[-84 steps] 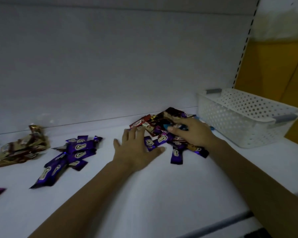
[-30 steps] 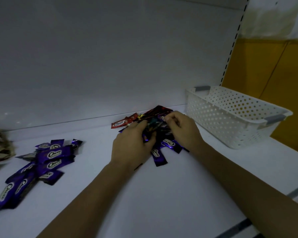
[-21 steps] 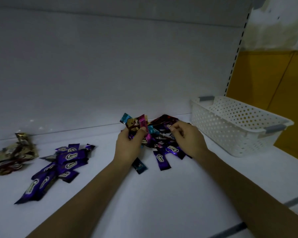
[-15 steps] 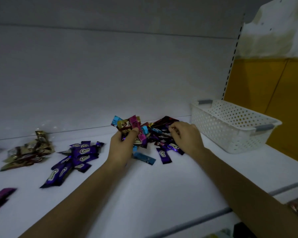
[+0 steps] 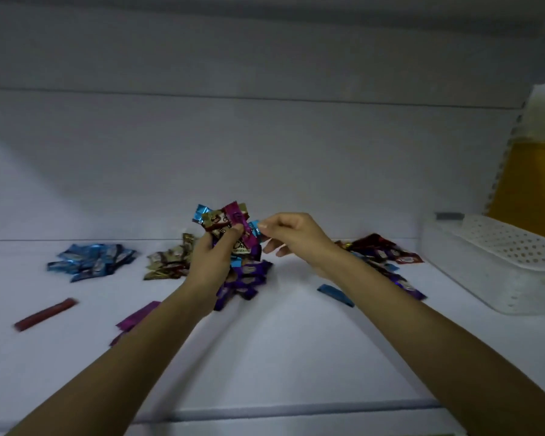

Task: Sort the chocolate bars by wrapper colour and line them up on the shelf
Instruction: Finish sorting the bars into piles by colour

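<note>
Head view. A bundle of bars (image 5: 230, 221) in mixed wrappers (blue, gold, magenta, dark red) is gripped in the left hand (image 5: 213, 262), fanned upward at the centre of the frame above the shelf (image 5: 280, 341). The end of a blue bar (image 5: 255, 227) in that bundle appears to be pinched between thumb and forefinger of the right hand (image 5: 291, 237); the other fingers are loosely curled.

Sorted groups are seen on the shelf: a blue pile (image 5: 90, 261) at middle left, a gold pile (image 5: 167, 261) beside it, and a purple pile (image 5: 246, 280) below the left hand. An unsorted heap (image 5: 381, 251) lies at middle right, near a white basket (image 5: 491, 262). Single bars lie apart: a red bar (image 5: 44, 313) and a magenta bar (image 5: 137, 315) at lower left, and a loose blue bar (image 5: 335, 294) right of centre.

Handling, as judged: the bars are likely light, with slick, crinkly foil. A bar is probably best taken by its flat crimped end or across its narrow middle. A loosened grip on the bundle could let bars slide out.
</note>
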Available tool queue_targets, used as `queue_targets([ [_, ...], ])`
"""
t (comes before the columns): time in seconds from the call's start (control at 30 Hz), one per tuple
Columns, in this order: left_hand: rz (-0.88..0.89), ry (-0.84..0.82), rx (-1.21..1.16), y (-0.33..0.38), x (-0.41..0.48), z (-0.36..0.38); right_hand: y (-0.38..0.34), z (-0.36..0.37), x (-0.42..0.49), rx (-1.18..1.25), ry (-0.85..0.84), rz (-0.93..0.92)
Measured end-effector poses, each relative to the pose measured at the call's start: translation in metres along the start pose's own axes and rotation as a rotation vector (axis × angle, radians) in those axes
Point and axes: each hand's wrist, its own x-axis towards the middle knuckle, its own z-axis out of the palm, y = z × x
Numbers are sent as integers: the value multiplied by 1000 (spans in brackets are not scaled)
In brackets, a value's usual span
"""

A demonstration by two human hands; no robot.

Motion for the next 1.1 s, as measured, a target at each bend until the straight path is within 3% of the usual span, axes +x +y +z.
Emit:
queue_targets([
  [0.43,28,328,117,6,-26,-200,-32,204,43,102,-258,-40],
  [0.6,8,465,99,6,-37,-246,-35,236,66,144,-219,35],
  [0.9,71,427,94,1,-36,-261,-28,277,130,249,-55,341],
  [1.1,96,382,101,-1,-37,-264,-31,287,119,162,-173,207],
])
